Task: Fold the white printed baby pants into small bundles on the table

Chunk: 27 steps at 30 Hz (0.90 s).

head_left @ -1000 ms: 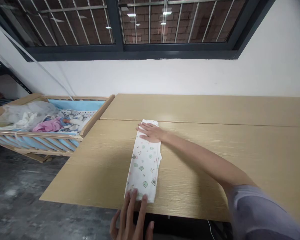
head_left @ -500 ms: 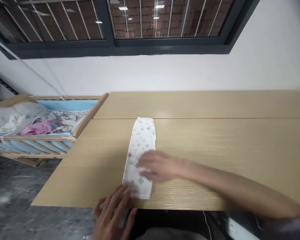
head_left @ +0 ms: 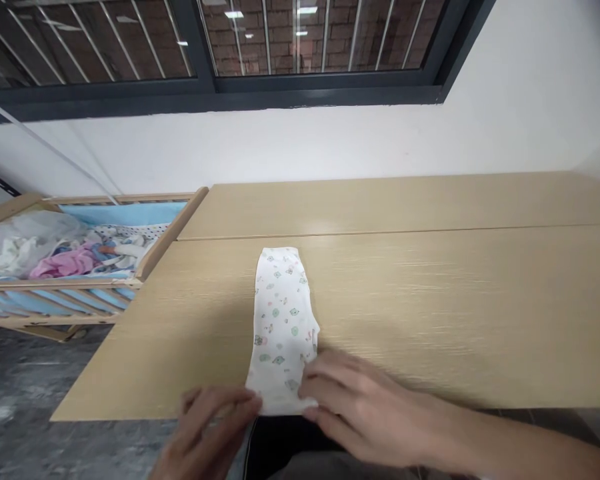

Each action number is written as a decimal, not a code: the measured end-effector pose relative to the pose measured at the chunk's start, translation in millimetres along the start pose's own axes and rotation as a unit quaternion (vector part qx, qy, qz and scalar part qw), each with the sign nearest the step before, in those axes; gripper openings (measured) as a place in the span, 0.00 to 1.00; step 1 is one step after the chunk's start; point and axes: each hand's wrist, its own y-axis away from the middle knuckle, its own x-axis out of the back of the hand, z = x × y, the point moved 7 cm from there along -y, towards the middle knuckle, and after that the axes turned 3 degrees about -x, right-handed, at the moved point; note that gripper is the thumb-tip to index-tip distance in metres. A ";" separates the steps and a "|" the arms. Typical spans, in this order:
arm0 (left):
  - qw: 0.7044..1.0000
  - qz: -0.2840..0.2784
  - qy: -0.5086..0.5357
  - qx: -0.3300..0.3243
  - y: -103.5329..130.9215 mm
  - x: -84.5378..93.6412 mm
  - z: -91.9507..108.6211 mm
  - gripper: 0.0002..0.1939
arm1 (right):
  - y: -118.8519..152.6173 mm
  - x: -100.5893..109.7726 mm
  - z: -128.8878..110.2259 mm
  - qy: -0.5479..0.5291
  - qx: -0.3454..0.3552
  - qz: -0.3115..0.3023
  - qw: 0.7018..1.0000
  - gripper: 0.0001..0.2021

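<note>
Folded white baby pants (head_left: 283, 320) with a small green and pink print lie lengthwise on the wooden table (head_left: 430, 300), their near end at the table's front edge. My left hand (head_left: 210, 427) pinches the near left corner between thumb and fingers. At the near right corner, my right hand (head_left: 360, 407) has its fingers closed on the fabric, covering part of that side. The far end of the pants lies flat and untouched.
To the left stands a wooden crib (head_left: 167, 240) with a light blue lining, holding a pink cloth (head_left: 67, 260) and other crumpled clothes. Behind the table are a white wall (head_left: 330, 143) and a dark-framed window (head_left: 325, 90).
My right hand has moved from over the middle of the pants down to their near right corner and closed on it. The pants have shifted slightly toward me; my left hand now pinches their corner.
</note>
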 end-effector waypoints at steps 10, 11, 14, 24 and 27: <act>0.975 0.014 0.067 0.214 -155.0 -28.1 -123.4 0.13 | -114.8 49.0 147.3 -0.145 -0.196 0.126 0.962 0.12; 0.971 -0.005 0.061 0.233 -164.8 -39.9 -137.8 0.14 | -126.3 47.2 162.8 -0.145 -0.208 0.128 0.959 0.11; 0.963 -0.040 0.034 0.263 -187.3 -70.5 -168.2 0.14 | -153.3 41.9 200.3 -0.104 -0.245 0.132 0.955 0.08; 0.968 -0.054 -0.152 0.192 -136.9 -73.1 -74.4 0.23 | -152.9 38.1 166.3 0.078 -0.128 0.138 0.979 0.22; 0.964 -0.096 -0.191 0.160 -99.1 -88.3 -31.7 0.26 | -142.4 2.9 113.9 0.112 0.049 0.030 0.992 0.25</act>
